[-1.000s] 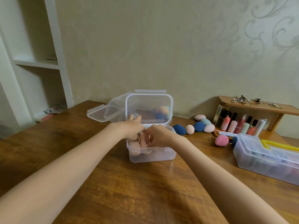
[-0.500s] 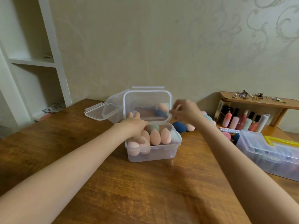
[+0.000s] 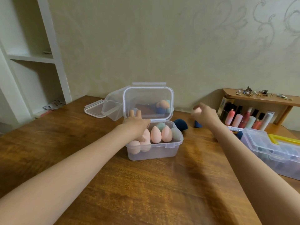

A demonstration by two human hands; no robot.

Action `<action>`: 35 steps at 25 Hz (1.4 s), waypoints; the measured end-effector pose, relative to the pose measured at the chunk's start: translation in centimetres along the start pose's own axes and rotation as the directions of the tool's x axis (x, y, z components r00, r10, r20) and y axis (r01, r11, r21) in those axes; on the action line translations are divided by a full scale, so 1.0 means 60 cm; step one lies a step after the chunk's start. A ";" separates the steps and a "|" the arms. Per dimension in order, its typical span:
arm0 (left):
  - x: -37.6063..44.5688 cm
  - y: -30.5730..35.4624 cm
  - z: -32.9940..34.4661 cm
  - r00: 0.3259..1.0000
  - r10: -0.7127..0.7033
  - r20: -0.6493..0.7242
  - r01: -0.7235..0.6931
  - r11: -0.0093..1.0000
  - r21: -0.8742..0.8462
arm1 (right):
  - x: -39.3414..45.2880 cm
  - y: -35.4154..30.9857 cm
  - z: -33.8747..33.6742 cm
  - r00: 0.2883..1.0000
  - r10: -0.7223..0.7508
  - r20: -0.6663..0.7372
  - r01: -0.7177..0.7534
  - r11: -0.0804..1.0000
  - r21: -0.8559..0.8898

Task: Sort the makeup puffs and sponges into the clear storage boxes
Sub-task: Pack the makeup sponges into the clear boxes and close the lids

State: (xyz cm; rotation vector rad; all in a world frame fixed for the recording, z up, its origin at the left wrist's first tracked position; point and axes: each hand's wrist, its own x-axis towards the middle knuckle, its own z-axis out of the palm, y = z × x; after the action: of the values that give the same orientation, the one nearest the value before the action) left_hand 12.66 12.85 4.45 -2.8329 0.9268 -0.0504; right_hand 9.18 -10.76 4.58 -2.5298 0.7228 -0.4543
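At center frame, the left hand (image 3: 135,125) rests with straight fingers on the open clear box (image 3: 154,151), which holds upright peach sponges (image 3: 156,134) on the desk (image 3: 146,192). At right, the blurred right hand (image 3: 205,113) pinches a pink sponge (image 3: 196,111).

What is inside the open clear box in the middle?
The clear box holds upright peach sponges and green ones; the left hand covers the left part.
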 end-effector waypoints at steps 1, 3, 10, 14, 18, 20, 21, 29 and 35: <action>-0.001 -0.002 0.001 1.000 0.003 -0.001 -0.003 1.000 -0.004 | -0.014 -0.015 -0.015 0.997 -0.039 -0.060 0.048 0.988 0.145; -0.002 -0.004 0.003 1.000 0.010 -0.001 -0.010 1.000 -0.020 | -0.048 -0.051 -0.037 0.990 -0.118 -0.074 0.137 0.912 0.387; -0.014 -0.003 -0.006 1.000 0.007 0.022 -0.004 0.994 -0.113 | -0.122 -0.119 0.015 0.734 -0.319 0.600 0.379 0.925 0.028; -0.013 -0.005 -0.014 0.996 0.001 0.094 0.012 0.990 -0.144 | -0.118 -0.122 0.040 0.706 -0.374 0.601 0.566 0.808 -0.163; -0.009 0.004 -0.023 0.986 -0.014 0.168 0.045 0.982 -0.183 | -0.117 -0.127 0.056 0.721 -0.406 0.561 0.643 0.694 -0.324; -0.006 0.014 -0.022 0.997 0.003 0.074 0.006 0.993 -0.119 | -0.116 -0.132 0.060 0.704 -0.398 0.589 0.659 0.675 -0.332; -0.004 0.020 -0.022 0.999 0.014 0.034 -0.012 0.997 -0.083 | -0.115 -0.134 0.054 0.688 -0.378 0.619 0.659 0.683 -0.316; 0.041 0.055 -0.048 0.977 -0.007 0.215 0.000 0.999 0.033 | 0.017 -0.028 -0.061 0.956 -0.100 0.275 0.035 0.973 0.229; 0.079 0.066 -0.041 0.969 -0.012 0.248 -0.020 0.992 0.124 | 0.112 0.070 0.020 0.987 -0.084 0.139 0.123 0.944 -0.307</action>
State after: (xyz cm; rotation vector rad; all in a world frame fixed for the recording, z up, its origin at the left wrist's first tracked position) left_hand 13.99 6.54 6.15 -2.6434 0.8419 0.2327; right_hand 13.38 -17.26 2.66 -2.8765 0.6611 -0.2260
